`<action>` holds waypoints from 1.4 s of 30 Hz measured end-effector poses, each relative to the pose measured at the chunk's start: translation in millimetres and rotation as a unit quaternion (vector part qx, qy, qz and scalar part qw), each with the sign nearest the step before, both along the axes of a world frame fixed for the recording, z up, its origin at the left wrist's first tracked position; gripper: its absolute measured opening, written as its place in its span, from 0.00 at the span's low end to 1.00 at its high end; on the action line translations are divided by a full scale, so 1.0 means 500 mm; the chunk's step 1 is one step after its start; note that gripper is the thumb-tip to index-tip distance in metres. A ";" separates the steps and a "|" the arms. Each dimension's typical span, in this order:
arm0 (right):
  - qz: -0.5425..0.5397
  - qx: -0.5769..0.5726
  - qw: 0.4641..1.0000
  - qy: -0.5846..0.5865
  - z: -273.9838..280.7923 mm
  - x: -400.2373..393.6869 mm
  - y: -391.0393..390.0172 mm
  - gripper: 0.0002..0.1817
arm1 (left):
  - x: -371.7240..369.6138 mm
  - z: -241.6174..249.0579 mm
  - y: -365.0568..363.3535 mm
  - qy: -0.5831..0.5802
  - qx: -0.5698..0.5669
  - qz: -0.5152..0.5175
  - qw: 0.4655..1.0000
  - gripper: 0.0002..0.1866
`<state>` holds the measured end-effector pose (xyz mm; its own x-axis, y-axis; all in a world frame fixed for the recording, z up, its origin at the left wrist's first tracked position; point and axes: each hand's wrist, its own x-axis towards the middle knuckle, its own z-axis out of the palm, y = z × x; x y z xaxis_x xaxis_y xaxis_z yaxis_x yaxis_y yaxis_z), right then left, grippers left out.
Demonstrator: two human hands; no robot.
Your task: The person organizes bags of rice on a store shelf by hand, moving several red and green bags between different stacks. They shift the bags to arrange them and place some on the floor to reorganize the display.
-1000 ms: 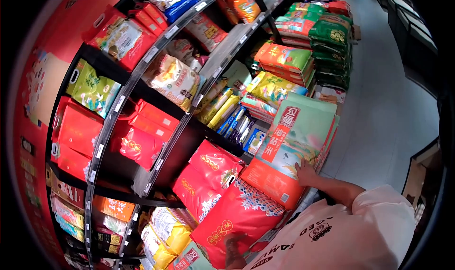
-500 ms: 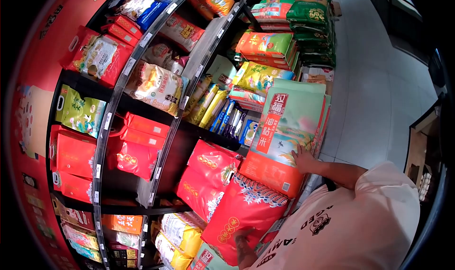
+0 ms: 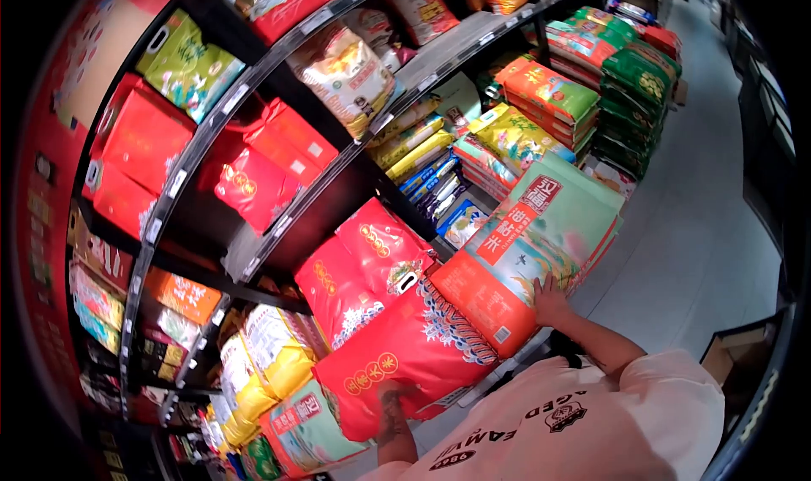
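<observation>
My right hand rests on the lower edge of a green and orange rice bag, fingers spread. This bag lies flat on top of a stack of similar bags. Lower left, my left hand lies against the front of a large red rice bag, its fingers dim but apart. The red bag touches the orange end of the green bag. Behind it, more red bags lean together, one with a white-rimmed handle slot.
Curved black shelves with red, green and white bags rise at the left. Yellow bags and another green bag stand lower left. Dark green sacks are stacked at the back. A grey floor aisle runs along the right.
The view has turned, so the shelves sit differently and more of the lower-left bags shows. Both hands remain on the same bags.
</observation>
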<state>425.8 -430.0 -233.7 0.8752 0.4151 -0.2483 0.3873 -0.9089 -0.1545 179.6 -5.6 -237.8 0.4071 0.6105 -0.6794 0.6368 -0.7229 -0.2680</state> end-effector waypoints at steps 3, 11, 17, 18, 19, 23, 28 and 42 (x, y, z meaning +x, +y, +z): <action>-0.002 -0.012 1.000 0.006 0.014 -0.005 0.008 0.50 | 0.001 0.003 0.000 -0.008 -0.005 0.023 1.000 0.43; -0.008 -0.026 0.999 0.044 -0.014 0.010 0.013 0.49 | -0.001 0.000 0.003 -0.019 -0.017 0.075 0.997 0.42; 0.005 -0.026 0.999 0.035 0.000 0.008 0.025 0.53 | 0.009 0.050 -0.013 -0.035 -0.011 0.124 0.992 0.38; 0.009 -0.026 0.999 0.025 -0.003 0.008 0.027 0.53 | 0.011 0.049 -0.012 -0.034 -0.024 0.126 0.991 0.37; 0.016 -0.024 0.999 0.020 -0.001 0.007 0.027 0.53 | 0.010 0.081 -0.029 -0.058 -0.005 0.109 0.992 0.37; 0.050 -0.044 0.998 0.021 0.005 0.012 0.023 0.53 | 0.021 0.062 -0.014 -0.003 -0.044 0.228 0.973 0.38; 0.064 -0.042 0.997 -0.007 0.012 0.010 0.034 0.48 | 0.028 0.076 -0.029 -0.019 0.002 0.242 0.970 0.38; 0.121 -0.095 0.987 0.040 0.042 0.074 0.078 0.40 | 0.029 -0.029 0.004 0.023 -0.002 0.291 0.957 0.37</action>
